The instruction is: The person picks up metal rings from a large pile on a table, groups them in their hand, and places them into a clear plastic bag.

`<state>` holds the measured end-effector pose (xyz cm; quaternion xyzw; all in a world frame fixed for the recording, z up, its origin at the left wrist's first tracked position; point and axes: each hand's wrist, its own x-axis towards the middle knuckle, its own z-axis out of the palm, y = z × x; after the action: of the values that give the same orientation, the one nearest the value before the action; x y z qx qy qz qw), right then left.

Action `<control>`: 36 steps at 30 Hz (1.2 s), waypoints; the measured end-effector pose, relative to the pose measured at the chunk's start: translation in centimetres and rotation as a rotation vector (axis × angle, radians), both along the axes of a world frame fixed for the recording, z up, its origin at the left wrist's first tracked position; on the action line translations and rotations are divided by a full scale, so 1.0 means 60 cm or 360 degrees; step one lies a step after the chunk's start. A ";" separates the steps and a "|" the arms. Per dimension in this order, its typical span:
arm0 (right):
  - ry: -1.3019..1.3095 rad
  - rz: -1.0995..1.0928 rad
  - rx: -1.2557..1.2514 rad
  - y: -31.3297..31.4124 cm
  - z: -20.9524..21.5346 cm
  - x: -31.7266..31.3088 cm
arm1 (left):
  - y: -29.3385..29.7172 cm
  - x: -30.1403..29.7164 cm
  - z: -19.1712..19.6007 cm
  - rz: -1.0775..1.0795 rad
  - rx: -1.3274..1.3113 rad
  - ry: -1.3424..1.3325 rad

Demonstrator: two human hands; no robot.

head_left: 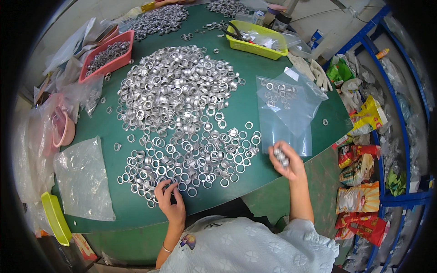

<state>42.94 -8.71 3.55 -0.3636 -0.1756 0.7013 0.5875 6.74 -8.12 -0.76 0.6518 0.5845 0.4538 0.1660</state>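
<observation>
A large heap of silver metal rings (177, 86) covers the middle of the green table, and a looser spread of rings (200, 159) lies on its near side. At the near edge of that spread, my left hand (170, 200) has its fingers bent and apart, with the fingertips touching the rings. My right hand (289, 164) is curled around several metal rings (280, 157), just over the near edge of a clear plastic bag (287, 132). More rings (278, 94) show at the far part of this bag.
A red basket of small parts (107, 59) stands at the far left, and a yellow-green basket (257, 43) at the far right. On the left lie an empty clear bag (85, 179) and a pink bowl (64, 129). Blue shelving (400, 200) with packages lines the right side.
</observation>
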 end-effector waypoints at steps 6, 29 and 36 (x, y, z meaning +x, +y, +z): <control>-0.1707 0.0132 -0.0382 -0.086 0.017 0.016 | -0.004 -0.002 -0.003 -0.0027 -0.0032 0.0006; -0.3176 -0.1058 0.0682 0.184 -0.008 0.118 | 0.000 0.002 -0.004 -0.0020 0.0082 -0.0006; -0.3147 -0.0046 0.0131 0.059 0.024 0.084 | -0.002 -0.002 -0.005 0.0009 0.0080 0.0006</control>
<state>47.98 -5.17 5.00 -0.7669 -0.6069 0.0681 0.1972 6.61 -8.22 -1.05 0.6549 0.5751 0.4676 0.1472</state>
